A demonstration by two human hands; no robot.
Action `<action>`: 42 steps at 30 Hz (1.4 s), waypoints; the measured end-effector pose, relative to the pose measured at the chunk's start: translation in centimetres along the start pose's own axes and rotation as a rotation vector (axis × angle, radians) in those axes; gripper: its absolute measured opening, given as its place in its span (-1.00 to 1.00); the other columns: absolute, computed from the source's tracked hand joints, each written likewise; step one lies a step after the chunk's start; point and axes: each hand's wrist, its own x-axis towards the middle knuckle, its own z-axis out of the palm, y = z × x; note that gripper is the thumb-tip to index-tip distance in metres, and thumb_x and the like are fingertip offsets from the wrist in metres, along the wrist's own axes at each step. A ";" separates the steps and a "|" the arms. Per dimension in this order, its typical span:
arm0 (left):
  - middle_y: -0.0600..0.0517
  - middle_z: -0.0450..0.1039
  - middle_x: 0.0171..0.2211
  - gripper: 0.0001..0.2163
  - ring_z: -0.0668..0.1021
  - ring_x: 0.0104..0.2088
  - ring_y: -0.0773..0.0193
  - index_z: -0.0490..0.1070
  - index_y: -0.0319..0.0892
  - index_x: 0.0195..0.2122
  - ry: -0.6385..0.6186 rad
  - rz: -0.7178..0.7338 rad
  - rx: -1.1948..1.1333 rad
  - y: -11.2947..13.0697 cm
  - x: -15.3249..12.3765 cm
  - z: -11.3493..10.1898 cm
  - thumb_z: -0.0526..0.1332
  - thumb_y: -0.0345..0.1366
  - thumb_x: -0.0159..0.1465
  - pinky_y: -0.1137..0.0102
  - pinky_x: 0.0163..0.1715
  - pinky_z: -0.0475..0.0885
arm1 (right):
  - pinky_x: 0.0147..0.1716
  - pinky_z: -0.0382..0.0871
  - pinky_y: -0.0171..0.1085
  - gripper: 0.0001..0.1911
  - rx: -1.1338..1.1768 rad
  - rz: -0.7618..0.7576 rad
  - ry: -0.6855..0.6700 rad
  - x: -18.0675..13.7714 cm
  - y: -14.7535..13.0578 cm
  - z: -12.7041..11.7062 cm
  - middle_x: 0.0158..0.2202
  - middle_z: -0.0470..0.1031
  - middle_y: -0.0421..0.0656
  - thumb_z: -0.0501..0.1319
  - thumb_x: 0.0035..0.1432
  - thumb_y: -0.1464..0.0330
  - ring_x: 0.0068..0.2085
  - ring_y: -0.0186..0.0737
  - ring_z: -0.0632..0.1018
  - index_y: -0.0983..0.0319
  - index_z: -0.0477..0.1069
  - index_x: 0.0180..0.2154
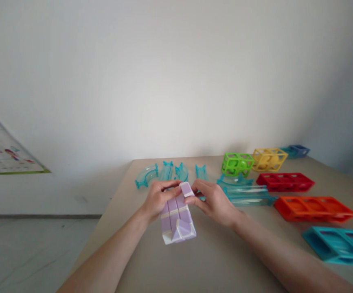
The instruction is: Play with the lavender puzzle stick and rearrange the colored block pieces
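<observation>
While the lilac-and-white folding block puzzle [177, 219] is raised just above the beige table [213, 252], I judge the turn goes best if I hold the body firm and twist only the end segment [187, 189], keeping the hinge line straight so the neighbouring pieces do not swing with it. My left hand [158, 199] curls around the upper left side of the puzzle, thumb on top and fingers underneath. My right hand [213, 199] pinches the end segment between thumb and forefinger, its other fingers loosely folded behind. Both forearms come in from the lower corners and meet over the middle of the table, wrists slightly bent inward. Clear teal curved track pieces [164, 173] lie just beyond my knuckles, with a green lattice cube [236, 163] and an orange frame [313, 208] to the right.
</observation>
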 end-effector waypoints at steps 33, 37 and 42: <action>-0.09 0.57 -0.18 -0.68 0.58 -0.19 0.17 0.49 -0.13 -0.07 0.160 0.653 0.631 -0.5 -0.7 -0.7 0.32 -0.36 0.11 0.33 -0.16 0.46 | -0.34 0.32 -0.27 -0.83 -0.005 -0.081 0.024 -0.6 0.2 0.2 -0.30 0.40 -0.08 0.10 0.27 0.31 -0.31 -0.21 0.42 0.24 0.36 -0.16; -0.08 0.59 -0.28 -0.72 0.59 -0.32 0.21 0.53 -0.13 -0.11 0.150 0.719 0.685 -0.7 -0.5 -1.3 0.33 -0.33 0.11 0.38 -0.29 0.47 | -0.33 0.34 -0.25 -0.82 -0.006 -0.126 0.052 -0.7 0.3 0.3 -0.26 0.39 -0.05 0.12 0.25 0.35 -0.30 -0.20 0.42 0.23 0.35 -0.11; -0.06 0.56 -0.39 -0.79 0.52 -0.45 0.28 0.56 -0.21 -0.18 0.012 0.666 0.665 -0.1 -0.9 -1.2 0.29 -0.30 0.15 0.44 -0.43 0.40 | -0.27 0.39 -0.25 -0.76 -0.142 -0.217 0.073 -0.7 0.8 -0.2 -0.20 0.37 -0.02 0.06 0.25 0.44 -0.23 -0.18 0.45 0.21 0.35 -0.05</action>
